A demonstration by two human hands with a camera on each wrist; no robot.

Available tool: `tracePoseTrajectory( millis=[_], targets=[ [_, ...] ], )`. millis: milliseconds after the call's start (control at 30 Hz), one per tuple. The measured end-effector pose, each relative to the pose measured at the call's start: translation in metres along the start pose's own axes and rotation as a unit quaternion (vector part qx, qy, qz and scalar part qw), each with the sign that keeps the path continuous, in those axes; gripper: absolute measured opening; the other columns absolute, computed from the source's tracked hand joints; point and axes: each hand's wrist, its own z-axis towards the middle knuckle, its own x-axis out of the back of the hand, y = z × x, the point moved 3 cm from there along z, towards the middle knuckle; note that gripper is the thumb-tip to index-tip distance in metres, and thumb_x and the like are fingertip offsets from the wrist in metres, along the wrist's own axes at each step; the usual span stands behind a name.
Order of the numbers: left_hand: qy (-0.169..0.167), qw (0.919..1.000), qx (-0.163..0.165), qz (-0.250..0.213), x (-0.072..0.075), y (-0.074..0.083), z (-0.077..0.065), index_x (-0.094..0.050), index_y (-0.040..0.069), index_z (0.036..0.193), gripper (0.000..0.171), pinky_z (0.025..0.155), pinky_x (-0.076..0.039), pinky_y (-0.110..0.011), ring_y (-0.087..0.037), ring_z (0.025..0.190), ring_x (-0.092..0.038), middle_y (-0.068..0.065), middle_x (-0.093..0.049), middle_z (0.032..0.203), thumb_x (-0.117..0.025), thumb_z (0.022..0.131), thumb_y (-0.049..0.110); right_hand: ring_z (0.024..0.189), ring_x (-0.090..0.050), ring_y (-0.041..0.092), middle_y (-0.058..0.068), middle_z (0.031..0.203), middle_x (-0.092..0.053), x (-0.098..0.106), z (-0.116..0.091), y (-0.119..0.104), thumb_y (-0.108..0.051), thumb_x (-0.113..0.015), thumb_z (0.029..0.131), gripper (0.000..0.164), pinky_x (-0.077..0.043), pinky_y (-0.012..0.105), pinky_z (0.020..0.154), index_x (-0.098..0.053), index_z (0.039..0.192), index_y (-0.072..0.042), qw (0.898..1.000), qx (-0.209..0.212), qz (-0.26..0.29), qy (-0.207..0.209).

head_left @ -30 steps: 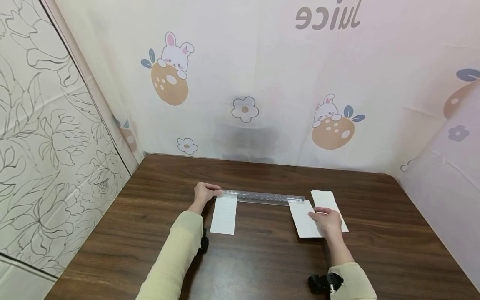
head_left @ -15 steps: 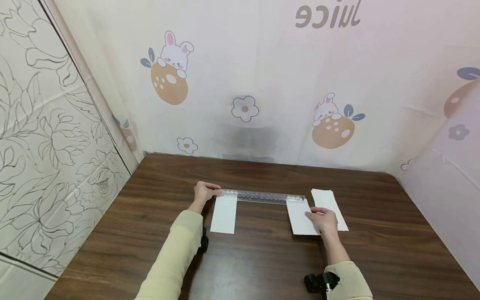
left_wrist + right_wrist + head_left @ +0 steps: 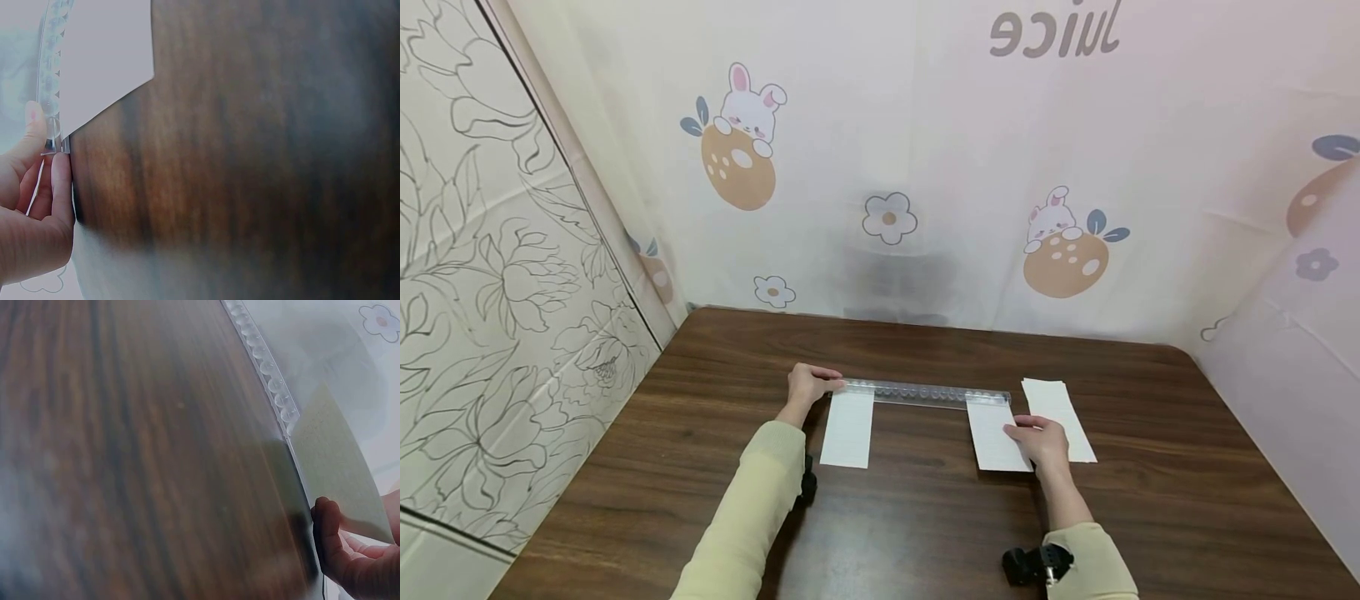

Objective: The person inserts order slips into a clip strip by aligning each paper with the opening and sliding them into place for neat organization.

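A clear plastic rail (image 3: 921, 394) with a row of round clear beads inside lies across the table in the head view. My left hand (image 3: 808, 385) pinches its left end, thumb and fingers at the tip of the rail (image 3: 52, 94). Beside that hand, a white paper slip (image 3: 848, 429) extends from the rail toward me. My right hand (image 3: 1043, 442) pinches the right edge of another white paper slip (image 3: 994, 435), whose top overlaps the rail's right end. In the right wrist view this slip (image 3: 334, 462) stands tilted between thumb and fingers (image 3: 334, 540).
Several more white slips (image 3: 1058, 404) lie fanned in a pile right of the rail, partly behind my right hand. The brown wooden table (image 3: 910, 517) backs onto a wall cloth (image 3: 955, 150) printed with rabbits and flowers.
My right hand has moved a little left with its paper slip, sliding the slip's top further along the rail. The left hand, rail and left slip have stayed put.
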Motion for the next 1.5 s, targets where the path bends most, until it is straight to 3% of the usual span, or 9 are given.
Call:
tracePoseTrajectory(
  millis=[567, 1200, 1500],
  targets=[
    [0.002, 0.9999, 0.009, -0.014, -0.001, -0.002, 0.002, -0.073, 0.007, 0.074, 0.013, 0.092, -0.037, -0.041, -0.027, 0.101, -0.052, -0.007, -0.068, 0.08, -0.079, 0.066, 0.015, 0.098, -0.049, 0.038, 0.03, 0.108, -0.052, -0.01, 0.001, 0.0, -0.011, -0.061, 0.082, 0.036, -0.04, 0.046, 0.082, -0.054, 0.109, 0.01, 1.0, 0.006, 0.012, -0.012],
    [0.004, 1.0, -0.001, -0.002, -0.001, -0.001, -0.001, -0.073, 0.007, 0.075, 0.014, 0.096, -0.032, -0.042, -0.028, 0.104, -0.049, -0.007, -0.068, 0.081, -0.078, 0.066, 0.016, 0.099, -0.048, 0.038, 0.03, 0.109, -0.05, -0.017, -0.003, -0.006, -0.009, -0.061, 0.082, 0.035, -0.039, 0.045, 0.083, -0.053, 0.109, 0.011, 1.0, 0.004, 0.025, -0.014],
    [0.005, 1.0, -0.004, 0.005, -0.001, -0.001, 0.001, -0.073, 0.008, 0.074, 0.015, 0.093, -0.036, -0.039, -0.026, 0.099, -0.053, -0.006, -0.068, 0.079, -0.079, 0.066, 0.018, 0.097, -0.051, 0.038, 0.029, 0.106, -0.054, -0.022, -0.003, -0.007, -0.011, -0.063, 0.08, 0.034, -0.041, 0.044, 0.081, -0.055, 0.106, 0.01, 1.0, 0.004, 0.025, -0.002]
  ],
)
